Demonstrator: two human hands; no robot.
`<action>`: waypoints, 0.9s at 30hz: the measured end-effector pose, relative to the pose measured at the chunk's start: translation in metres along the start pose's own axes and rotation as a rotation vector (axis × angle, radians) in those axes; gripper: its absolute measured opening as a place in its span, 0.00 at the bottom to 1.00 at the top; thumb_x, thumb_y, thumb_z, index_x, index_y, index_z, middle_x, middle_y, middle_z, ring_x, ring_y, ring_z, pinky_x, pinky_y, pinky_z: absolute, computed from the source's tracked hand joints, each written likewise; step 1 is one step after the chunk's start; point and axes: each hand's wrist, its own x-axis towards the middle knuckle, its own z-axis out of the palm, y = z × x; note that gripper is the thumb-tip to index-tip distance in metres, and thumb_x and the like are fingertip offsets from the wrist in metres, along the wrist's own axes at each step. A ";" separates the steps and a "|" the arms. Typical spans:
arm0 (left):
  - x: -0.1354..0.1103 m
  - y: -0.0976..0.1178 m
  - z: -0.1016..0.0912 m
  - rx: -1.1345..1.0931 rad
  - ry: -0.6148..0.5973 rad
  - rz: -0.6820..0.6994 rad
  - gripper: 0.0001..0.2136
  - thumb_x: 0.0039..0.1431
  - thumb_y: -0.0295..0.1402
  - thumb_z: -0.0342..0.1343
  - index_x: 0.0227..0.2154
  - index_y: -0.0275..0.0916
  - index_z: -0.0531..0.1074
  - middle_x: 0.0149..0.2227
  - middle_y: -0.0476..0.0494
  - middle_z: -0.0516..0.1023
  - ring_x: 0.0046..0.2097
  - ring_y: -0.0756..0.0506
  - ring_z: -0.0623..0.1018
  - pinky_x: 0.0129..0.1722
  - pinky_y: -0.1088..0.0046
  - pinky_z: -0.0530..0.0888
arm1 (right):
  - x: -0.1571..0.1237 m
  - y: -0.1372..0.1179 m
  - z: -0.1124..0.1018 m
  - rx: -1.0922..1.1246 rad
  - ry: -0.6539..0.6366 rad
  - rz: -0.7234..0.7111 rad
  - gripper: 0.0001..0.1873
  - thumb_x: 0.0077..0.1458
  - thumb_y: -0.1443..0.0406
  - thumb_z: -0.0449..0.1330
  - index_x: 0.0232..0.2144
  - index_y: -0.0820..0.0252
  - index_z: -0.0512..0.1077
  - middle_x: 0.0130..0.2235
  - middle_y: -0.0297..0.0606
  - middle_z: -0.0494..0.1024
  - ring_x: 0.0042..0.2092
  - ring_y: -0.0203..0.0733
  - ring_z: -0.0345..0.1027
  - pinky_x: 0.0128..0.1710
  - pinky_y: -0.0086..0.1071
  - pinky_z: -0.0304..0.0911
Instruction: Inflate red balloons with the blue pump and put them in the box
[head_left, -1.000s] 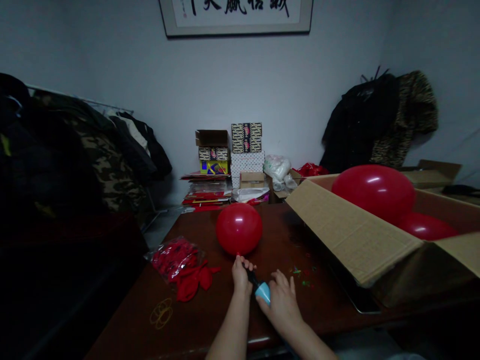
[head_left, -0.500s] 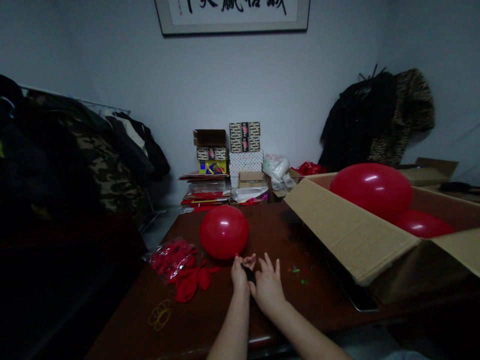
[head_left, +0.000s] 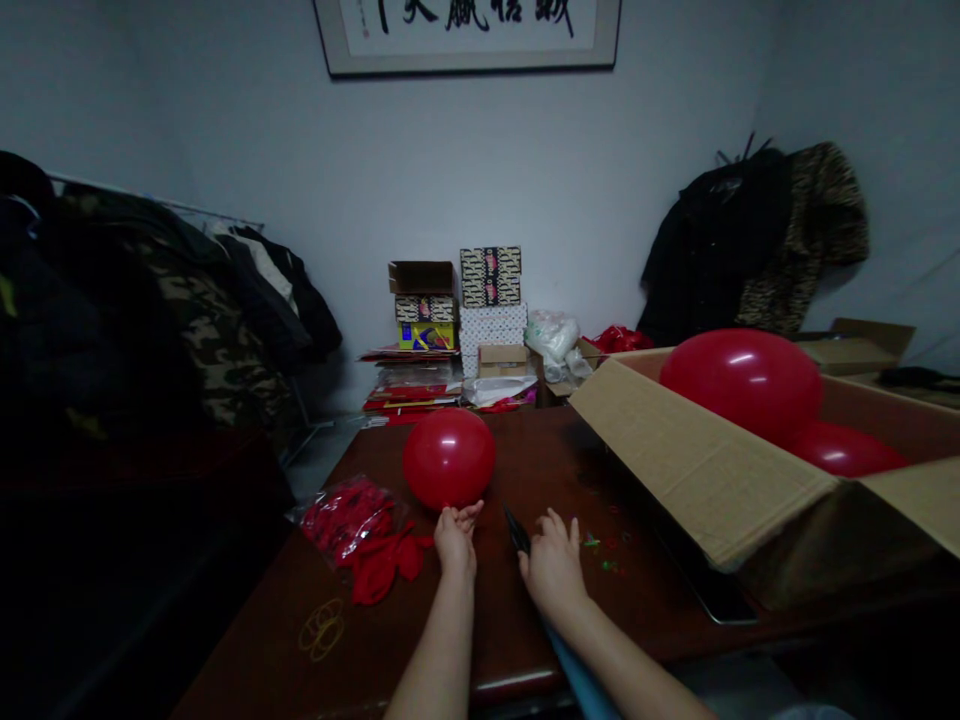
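An inflated red balloon (head_left: 448, 458) stands above the table, its neck pinched low down by my left hand (head_left: 455, 540), which is closed. Apart from it, to the right, my right hand (head_left: 556, 572) is around a hand balloon pump, with its black tapered nozzle (head_left: 515, 530) pointing forward and its blue barrel (head_left: 576, 672) running back under my forearm. The palm hides part of the pump. Left of the balloon lie loose flat red balloons (head_left: 384, 567) beside a clear plastic bag of red balloons (head_left: 349, 520).
On the right, an open cardboard box (head_left: 705, 450) holds large red balloons (head_left: 742, 385). A dark phone-like slab (head_left: 724, 595) lies below it. Yellow rubber bands (head_left: 322, 630) are at front left, small coloured bands (head_left: 609, 566) at right. Stacked boxes (head_left: 491, 335) stand behind the table.
My hands have moved apart: the left went left with the balloon's neck, the right drew the pump's nozzle away to the right. The blue barrel has come into view.
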 end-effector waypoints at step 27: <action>-0.033 0.046 0.002 0.579 -0.214 0.347 0.13 0.56 0.35 0.50 0.18 0.39 0.65 0.16 0.48 0.71 0.22 0.46 0.72 0.30 0.72 0.67 | 0.048 -0.024 -0.021 0.100 0.179 -0.486 0.27 0.52 0.68 0.53 0.54 0.47 0.59 0.64 0.40 0.41 0.63 0.46 0.33 0.58 0.50 0.36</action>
